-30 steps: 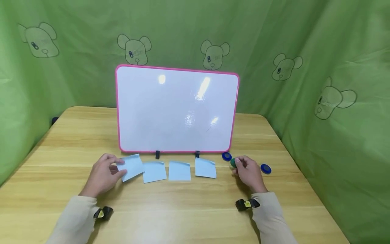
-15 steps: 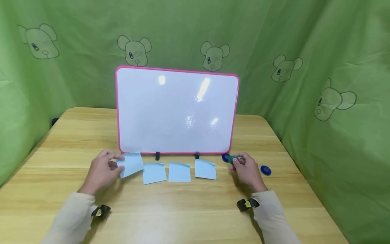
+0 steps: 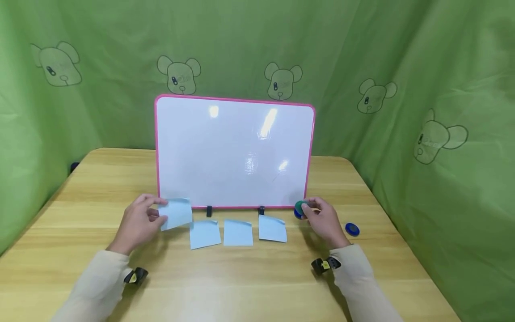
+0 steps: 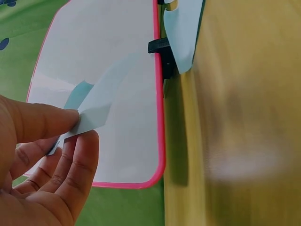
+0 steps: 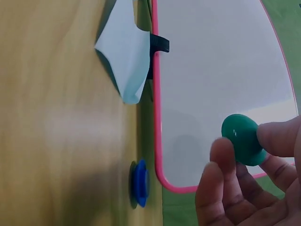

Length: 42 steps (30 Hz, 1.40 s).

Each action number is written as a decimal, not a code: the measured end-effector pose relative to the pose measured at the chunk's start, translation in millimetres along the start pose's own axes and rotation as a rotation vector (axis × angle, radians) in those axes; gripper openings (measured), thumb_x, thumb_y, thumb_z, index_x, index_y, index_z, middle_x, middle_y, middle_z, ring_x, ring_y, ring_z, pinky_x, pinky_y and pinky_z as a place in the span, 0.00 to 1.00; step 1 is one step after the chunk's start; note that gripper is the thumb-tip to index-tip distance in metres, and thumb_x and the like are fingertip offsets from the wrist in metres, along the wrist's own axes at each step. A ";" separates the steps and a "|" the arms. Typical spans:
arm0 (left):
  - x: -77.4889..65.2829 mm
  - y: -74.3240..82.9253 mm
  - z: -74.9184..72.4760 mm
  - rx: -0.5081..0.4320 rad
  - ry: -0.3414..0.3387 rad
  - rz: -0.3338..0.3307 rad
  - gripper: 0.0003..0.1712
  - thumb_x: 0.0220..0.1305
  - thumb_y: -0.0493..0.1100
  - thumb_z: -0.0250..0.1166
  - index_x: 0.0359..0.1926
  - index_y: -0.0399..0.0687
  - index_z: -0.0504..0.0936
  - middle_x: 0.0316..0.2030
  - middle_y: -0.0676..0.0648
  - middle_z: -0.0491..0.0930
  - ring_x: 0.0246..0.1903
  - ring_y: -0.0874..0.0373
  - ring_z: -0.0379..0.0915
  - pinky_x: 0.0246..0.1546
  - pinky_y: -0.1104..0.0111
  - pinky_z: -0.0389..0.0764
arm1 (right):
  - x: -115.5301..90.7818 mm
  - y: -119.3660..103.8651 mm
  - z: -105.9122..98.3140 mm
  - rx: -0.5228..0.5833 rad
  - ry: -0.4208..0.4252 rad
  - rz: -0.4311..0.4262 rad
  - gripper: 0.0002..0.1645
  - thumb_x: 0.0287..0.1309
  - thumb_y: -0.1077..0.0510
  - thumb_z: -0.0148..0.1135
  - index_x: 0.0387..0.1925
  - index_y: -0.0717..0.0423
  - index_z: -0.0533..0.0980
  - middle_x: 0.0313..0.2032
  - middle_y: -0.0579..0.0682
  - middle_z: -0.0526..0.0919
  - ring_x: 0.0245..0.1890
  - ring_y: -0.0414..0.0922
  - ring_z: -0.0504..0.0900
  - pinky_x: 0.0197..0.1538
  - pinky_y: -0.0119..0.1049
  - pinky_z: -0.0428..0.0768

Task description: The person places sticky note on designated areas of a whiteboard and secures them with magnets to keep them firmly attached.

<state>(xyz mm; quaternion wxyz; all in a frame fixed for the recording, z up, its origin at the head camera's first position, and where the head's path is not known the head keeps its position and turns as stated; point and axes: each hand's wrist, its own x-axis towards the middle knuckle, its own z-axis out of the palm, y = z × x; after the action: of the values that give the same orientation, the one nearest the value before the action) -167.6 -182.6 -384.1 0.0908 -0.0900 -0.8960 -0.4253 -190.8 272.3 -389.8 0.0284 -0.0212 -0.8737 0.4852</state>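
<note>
At the lower left corner of the pink-framed whiteboard (image 3: 235, 152), my left hand (image 3: 138, 221) pinches a pale blue sticky note (image 3: 177, 213) by its left edge. In the left wrist view the sticky note (image 4: 101, 101) is bent and lifted before the board. My right hand (image 3: 326, 221) pinches a round green magnet (image 3: 300, 206) near the board's lower right corner. The right wrist view shows the green magnet (image 5: 242, 139) between thumb and fingers, before the board. A blue magnet (image 3: 297, 214), partly hidden behind the green one in the head view, lies on the table.
Three more blue sticky notes (image 3: 238, 232) lie in a row on the wooden table (image 3: 225, 281). Black feet (image 3: 208, 211) support the board. Another blue magnet (image 3: 352, 229) lies to the right of my right hand. A green curtain (image 3: 241, 36) surrounds the table.
My left hand has raised the sticky note from the table to the board's lower left corner. My right hand has lifted the green magnet and shifted it slightly left. The view has tilted up slightly.
</note>
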 end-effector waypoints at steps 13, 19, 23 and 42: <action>12.7 7.1 -5.2 0.002 0.000 0.003 0.21 0.55 0.30 0.66 0.52 0.34 0.78 0.51 0.37 0.71 0.42 0.40 0.79 0.33 0.62 0.85 | 15.7 -21.7 4.1 -0.039 0.014 -0.070 0.17 0.69 0.53 0.55 0.51 0.60 0.75 0.46 0.58 0.77 0.41 0.52 0.79 0.40 0.37 0.79; 16.1 8.4 -5.5 0.013 0.010 0.029 0.22 0.55 0.30 0.66 0.52 0.35 0.78 0.50 0.38 0.71 0.40 0.41 0.80 0.33 0.63 0.84 | 23.2 -31.9 11.9 0.009 -0.014 -0.065 0.14 0.69 0.55 0.55 0.49 0.61 0.75 0.44 0.58 0.76 0.40 0.51 0.81 0.42 0.38 0.82; 17.8 10.3 -5.3 0.019 0.020 0.045 0.23 0.54 0.30 0.67 0.53 0.35 0.78 0.50 0.38 0.72 0.39 0.43 0.80 0.32 0.65 0.84 | 25.8 -40.0 16.3 0.030 -0.021 -0.080 0.13 0.68 0.56 0.55 0.47 0.62 0.75 0.42 0.58 0.76 0.39 0.52 0.82 0.43 0.41 0.83; 28.0 17.9 -2.2 0.026 0.032 0.066 0.23 0.53 0.29 0.67 0.53 0.36 0.78 0.48 0.40 0.72 0.37 0.46 0.79 0.35 0.60 0.84 | 38.2 -60.1 29.9 0.048 -0.048 -0.167 0.11 0.67 0.60 0.56 0.46 0.63 0.74 0.40 0.59 0.77 0.35 0.49 0.84 0.41 0.38 0.84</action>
<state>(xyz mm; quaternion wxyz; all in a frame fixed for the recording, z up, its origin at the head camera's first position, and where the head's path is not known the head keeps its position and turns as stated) -190.2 -170.8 -362.6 0.1204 -0.1114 -0.8964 -0.4118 -231.6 217.7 -353.5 0.0484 0.0641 -0.8609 0.5023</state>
